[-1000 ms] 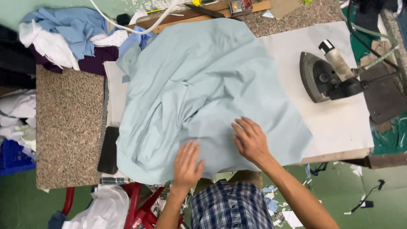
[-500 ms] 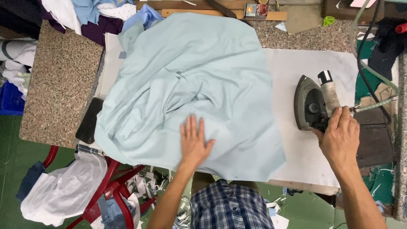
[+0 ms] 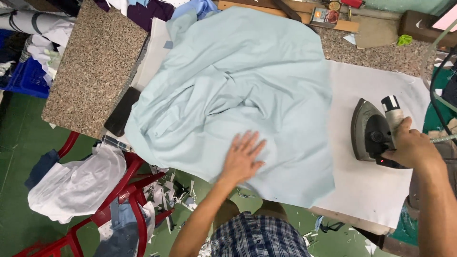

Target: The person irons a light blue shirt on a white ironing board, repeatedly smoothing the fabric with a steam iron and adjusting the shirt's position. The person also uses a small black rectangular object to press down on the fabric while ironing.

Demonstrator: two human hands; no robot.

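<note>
**One hand flat on the cloth, the other gripping the iron**

The left hand (image 3: 243, 159) lies palm down with fingers spread on the pale blue-green fabric (image 3: 233, 90), forearm angling up from the near edge of the board. The right hand (image 3: 413, 147) is curled around the handle of the grey iron (image 3: 373, 133), which stands on the white pressing pad (image 3: 362, 190) well to the right of the fabric.

Far beyond the left hand, a small orange and dark box (image 3: 324, 16) rests on a wooden strip.

Bare white pad lies open between the two hands. The fabric's near hem overhangs the board just below the left wrist. A speckled stone slab (image 3: 93, 66) extends to the left.
</note>
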